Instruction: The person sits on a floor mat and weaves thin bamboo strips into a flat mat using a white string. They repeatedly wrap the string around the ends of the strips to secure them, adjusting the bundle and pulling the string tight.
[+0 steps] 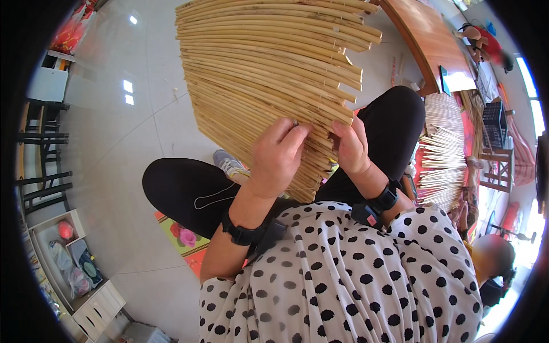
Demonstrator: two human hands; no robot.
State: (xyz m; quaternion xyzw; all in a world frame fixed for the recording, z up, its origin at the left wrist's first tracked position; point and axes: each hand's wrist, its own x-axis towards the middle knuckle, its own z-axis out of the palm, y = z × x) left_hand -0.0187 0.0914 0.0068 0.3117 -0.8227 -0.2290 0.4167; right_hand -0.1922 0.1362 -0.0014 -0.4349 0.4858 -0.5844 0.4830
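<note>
A mat of pale yellow reed stalks (257,63), laid side by side and bound with thin thread, slants up from my lap. Its right-hand stalk ends are uneven. Over the near part of the mat, my left hand (277,154) has thumb and forefinger pinched together at the stalks; what lies between the tips is too small to make out. My right hand (353,147) grips the mat's right edge, thumb and fingers closed round the stalk ends. Beside my left forearm, a loop of thin pale string (206,201) lies across my black-trousered leg.
A wooden table (420,40) stands at the far right. Beyond my right knee, more bound stalks (443,166) lie on a red cloth, near two other people. Black metal-legged stools (46,154) and an open drawer (71,248) line the left side. A floral mat (186,235) lies beneath me.
</note>
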